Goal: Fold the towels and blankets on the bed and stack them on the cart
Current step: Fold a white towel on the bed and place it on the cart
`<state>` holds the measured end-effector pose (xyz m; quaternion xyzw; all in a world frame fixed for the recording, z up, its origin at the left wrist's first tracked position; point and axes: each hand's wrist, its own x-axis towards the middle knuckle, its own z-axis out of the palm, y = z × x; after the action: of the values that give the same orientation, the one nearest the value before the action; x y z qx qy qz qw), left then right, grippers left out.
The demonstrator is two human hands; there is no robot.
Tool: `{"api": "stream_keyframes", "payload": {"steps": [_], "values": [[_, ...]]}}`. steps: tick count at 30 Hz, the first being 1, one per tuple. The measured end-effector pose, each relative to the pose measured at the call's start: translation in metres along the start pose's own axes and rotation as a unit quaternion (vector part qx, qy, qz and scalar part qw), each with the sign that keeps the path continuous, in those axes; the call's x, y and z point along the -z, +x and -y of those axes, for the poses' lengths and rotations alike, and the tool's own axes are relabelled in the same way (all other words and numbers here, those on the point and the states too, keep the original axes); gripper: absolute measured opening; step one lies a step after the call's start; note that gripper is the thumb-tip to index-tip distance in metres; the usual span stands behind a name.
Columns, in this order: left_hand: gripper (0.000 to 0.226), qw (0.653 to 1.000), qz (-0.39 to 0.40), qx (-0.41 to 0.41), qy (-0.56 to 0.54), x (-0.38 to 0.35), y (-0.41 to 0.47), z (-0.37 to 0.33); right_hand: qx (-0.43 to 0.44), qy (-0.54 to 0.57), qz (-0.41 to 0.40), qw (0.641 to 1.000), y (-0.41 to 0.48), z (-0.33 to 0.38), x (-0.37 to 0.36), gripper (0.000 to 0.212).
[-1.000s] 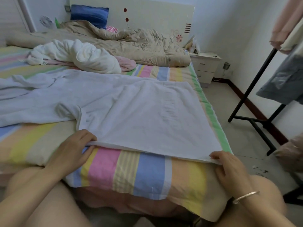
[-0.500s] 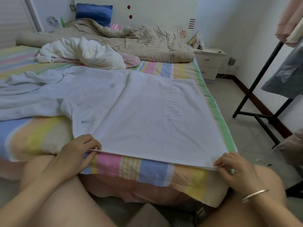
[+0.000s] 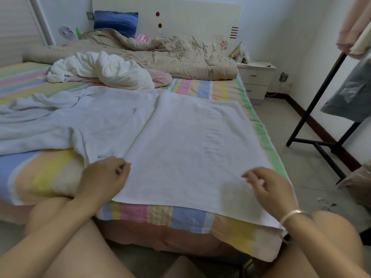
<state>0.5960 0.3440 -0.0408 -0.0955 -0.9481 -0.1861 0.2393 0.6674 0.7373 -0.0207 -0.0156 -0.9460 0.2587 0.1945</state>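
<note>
A large white terry towel (image 3: 180, 147) lies spread on the bed's pastel-striped sheet (image 3: 152, 214). Its flat part stretches between the two hands and away from them. Its near edge runs below both wrists, along the front of the mattress.

The left hand (image 3: 102, 177) sits over the towel's creased left portion with its fingers curled inward. The right hand (image 3: 269, 189), with a silver bangle (image 3: 293, 214) on its wrist, hovers over the near right corner area, fingers also bent. Both hands are smeared by motion blur, so I cannot tell whether either one pinches cloth or closes on nothing. A pale patch between the right fingers could be towel, but it is too soft to judge.

Out past the left hand, the towel bunches into wrinkled folds and runs off the picture's edge. A woven relief band (image 3: 212, 137) crosses the towel just beyond the right hand, and any lettering in it cannot be read.

Far beyond both hands lies a crumpled cream towel (image 3: 112, 71), which covers most of a pink cloth (image 3: 160, 79). Behind those are a rumpled beige quilt (image 3: 170, 55) and a blue pillow (image 3: 115, 22).

Outward from the right hand stands a black metal rack (image 3: 313, 101), and the garments on it are cut off by the frame. A small dark mark on the white nightstand (image 3: 255, 77) is illegible.
</note>
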Motion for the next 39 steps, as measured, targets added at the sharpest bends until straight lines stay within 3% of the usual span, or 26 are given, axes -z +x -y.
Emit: {"api": "stream_keyframes", "payload": {"steps": [2, 4, 5, 8, 10, 13, 15, 17, 20, 22, 23, 26, 30, 32, 35, 37, 39], "values": [[0.029, 0.996, 0.013, -0.016, -0.081, -0.022, 0.028, -0.036, 0.051, -0.031, 0.035, 0.998, 0.032, 0.032, -0.042, 0.04], [0.049, 0.99, 0.087, -0.055, -0.101, -0.05, 0.047, -0.067, 0.083, -0.09, 0.106, 0.987, 0.052, 0.061, -0.089, 0.073], [0.056, 0.986, 0.127, -0.077, -0.074, -0.064, 0.051, -0.075, 0.087, -0.123, 0.154, 0.977, 0.056, 0.071, -0.109, 0.079], [0.078, 0.966, 0.239, -0.072, 0.067, -0.092, 0.051, -0.065, 0.051, -0.198, 0.248, 0.947, 0.068, 0.059, -0.131, 0.068], [0.093, 0.958, 0.272, -0.042, 0.083, -0.095, 0.043, -0.052, -0.008, -0.239, 0.238, 0.941, 0.078, 0.023, -0.114, 0.071], [0.092, 0.954, 0.287, -0.042, 0.081, -0.091, 0.034, -0.047, -0.129, -0.287, 0.212, 0.925, 0.083, -0.047, -0.068, 0.076], [0.085, 0.97, 0.231, -0.027, 0.072, -0.09, 0.041, -0.054, -0.2, -0.306, 0.185, 0.912, 0.086, -0.072, -0.046, 0.079], [0.062, 0.988, 0.14, 0.004, 0.068, -0.094, 0.063, -0.066, -0.211, -0.312, 0.166, 0.911, 0.101, -0.068, -0.048, 0.078], [0.025, 0.996, 0.087, -0.001, 0.022, -0.121, 0.114, -0.091, -0.053, -0.289, 0.196, 0.936, 0.132, -0.021, -0.09, 0.081], [0.03, 0.995, 0.098, -0.024, -0.013, -0.137, 0.141, -0.106, 0.084, -0.229, 0.236, 0.941, 0.136, 0.016, -0.122, 0.104], [0.033, 0.993, 0.108, -0.032, -0.02, -0.146, 0.156, -0.111, 0.109, -0.201, 0.261, 0.938, 0.14, 0.021, -0.132, 0.107], [0.034, 0.993, 0.109, -0.036, -0.01, -0.168, 0.191, -0.105, 0.103, -0.185, 0.273, 0.938, 0.171, -0.014, -0.127, 0.116], [0.021, 0.996, 0.084, -0.043, -0.004, -0.221, 0.272, -0.089, -0.029, -0.268, 0.195, 0.943, 0.277, -0.116, -0.105, 0.138], [0.021, 0.995, 0.084, -0.047, 0.002, -0.242, 0.31, -0.087, -0.047, -0.286, 0.185, 0.939, 0.32, -0.131, -0.1, 0.134], [0.03, 0.995, 0.099, -0.016, -0.008, -0.276, 0.372, -0.093, -0.039, -0.233, 0.141, 0.962, 0.388, -0.136, -0.114, 0.09], [0.047, 0.99, 0.141, -0.01, -0.007, -0.292, 0.407, -0.094, -0.011, -0.228, 0.145, 0.963, 0.43, -0.136, -0.132, 0.065], [0.063, 0.973, 0.224, -0.04, 0.039, -0.298, 0.437, -0.093, -0.007, -0.231, 0.18, 0.956, 0.464, -0.139, -0.148, 0.068]]}}
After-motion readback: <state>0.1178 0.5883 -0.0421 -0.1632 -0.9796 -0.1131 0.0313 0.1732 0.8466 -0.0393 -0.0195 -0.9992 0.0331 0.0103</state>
